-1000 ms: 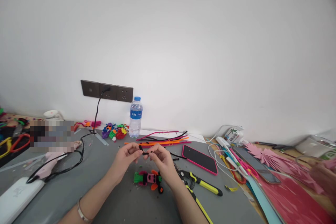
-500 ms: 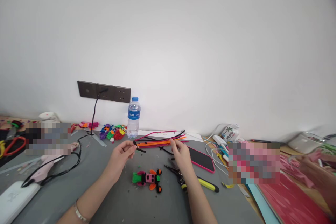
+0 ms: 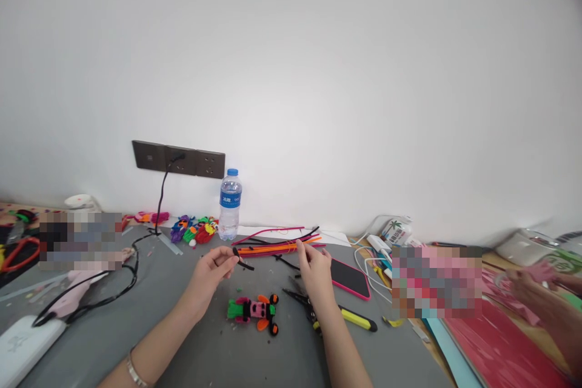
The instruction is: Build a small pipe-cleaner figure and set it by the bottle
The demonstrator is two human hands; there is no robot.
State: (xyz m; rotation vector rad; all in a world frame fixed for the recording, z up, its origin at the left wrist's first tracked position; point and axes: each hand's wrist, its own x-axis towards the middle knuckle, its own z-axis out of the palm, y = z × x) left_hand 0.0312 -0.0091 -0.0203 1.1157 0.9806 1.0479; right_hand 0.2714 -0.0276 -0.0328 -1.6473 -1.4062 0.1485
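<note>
My left hand (image 3: 213,270) pinches a short, bent black pipe cleaner (image 3: 246,266) between thumb and fingertips, its free end pointing right. Level with it on the right, my right hand (image 3: 315,270) has thumb and fingers pressed together; whatever they may hold is too small to see. Below and between the hands lies a small pipe-cleaner figure (image 3: 258,309) in green, pink, black and orange. Behind them is a bundle of orange, magenta and black pipe cleaners (image 3: 273,250). Black-handled pliers (image 3: 295,297) lie partly hidden under my right wrist.
A water bottle (image 3: 230,209) stands by the wall, beside colourful pipe-cleaner figures (image 3: 193,231). Right of my hand lie a phone (image 3: 350,280) and a yellow utility knife (image 3: 359,318). A pink glue gun (image 3: 75,297) and its cable are left. Another person's hand (image 3: 536,297) works far right.
The view has shifted slightly. Both my hands keep nearly the same pose, with the black pipe cleaner still in my left. The other person's hand at far right has moved.
</note>
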